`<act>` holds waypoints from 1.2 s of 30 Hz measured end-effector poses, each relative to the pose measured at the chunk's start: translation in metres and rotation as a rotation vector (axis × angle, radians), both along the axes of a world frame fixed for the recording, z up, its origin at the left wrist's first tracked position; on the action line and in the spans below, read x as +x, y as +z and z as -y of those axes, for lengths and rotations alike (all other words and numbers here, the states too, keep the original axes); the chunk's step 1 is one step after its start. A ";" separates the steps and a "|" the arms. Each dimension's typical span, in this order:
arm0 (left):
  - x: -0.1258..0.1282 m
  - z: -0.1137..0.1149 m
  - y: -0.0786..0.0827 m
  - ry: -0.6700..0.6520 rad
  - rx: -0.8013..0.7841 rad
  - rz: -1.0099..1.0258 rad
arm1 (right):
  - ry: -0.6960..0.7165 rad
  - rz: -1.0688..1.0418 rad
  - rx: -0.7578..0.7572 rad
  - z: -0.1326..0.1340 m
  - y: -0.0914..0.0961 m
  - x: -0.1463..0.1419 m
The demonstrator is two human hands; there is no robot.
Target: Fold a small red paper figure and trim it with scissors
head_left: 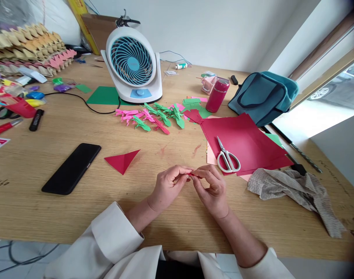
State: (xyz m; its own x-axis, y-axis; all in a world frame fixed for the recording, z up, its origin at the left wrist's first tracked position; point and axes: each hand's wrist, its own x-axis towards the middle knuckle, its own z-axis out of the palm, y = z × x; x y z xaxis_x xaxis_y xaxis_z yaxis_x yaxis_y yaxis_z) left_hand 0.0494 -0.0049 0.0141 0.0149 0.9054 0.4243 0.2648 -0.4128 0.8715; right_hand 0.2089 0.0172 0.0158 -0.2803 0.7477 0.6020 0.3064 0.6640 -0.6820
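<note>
The left hand (171,185) and right hand (213,190) meet, fingertips pinching a red paper (190,174) so covered that its shape cannot be told, over the table (63,217), near scissors (226,152) on red sheets (254,135), while egg trays (28,48) run past the left edge.

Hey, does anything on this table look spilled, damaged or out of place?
Yes: reddish smudges mark the wooden tabletop between the red paper triangle and the red sheets, odd against the pale wood; I can't tell what left them. The patterned cloth also lies crumpled at right.
</note>
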 end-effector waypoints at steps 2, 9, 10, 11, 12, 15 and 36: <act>0.000 0.000 0.001 -0.002 -0.015 0.001 | -0.008 0.008 0.012 0.000 0.000 0.000; 0.003 0.000 -0.001 -0.024 -0.084 0.084 | -0.008 0.012 0.038 0.001 0.000 -0.001; 0.003 0.000 -0.002 -0.028 -0.101 0.104 | -0.009 0.012 0.045 0.001 0.000 -0.001; 0.004 0.000 -0.002 -0.030 -0.121 0.123 | -0.010 0.014 0.050 0.001 0.000 -0.001; 0.004 0.000 -0.002 -0.030 -0.142 0.139 | -0.010 0.017 0.052 0.001 0.000 -0.001; 0.006 0.001 -0.002 -0.025 -0.210 0.169 | -0.002 0.032 0.037 0.001 0.000 0.000; 0.000 -0.011 -0.002 -0.004 -0.522 0.425 | 0.195 -0.019 -0.638 -0.005 -0.005 -0.006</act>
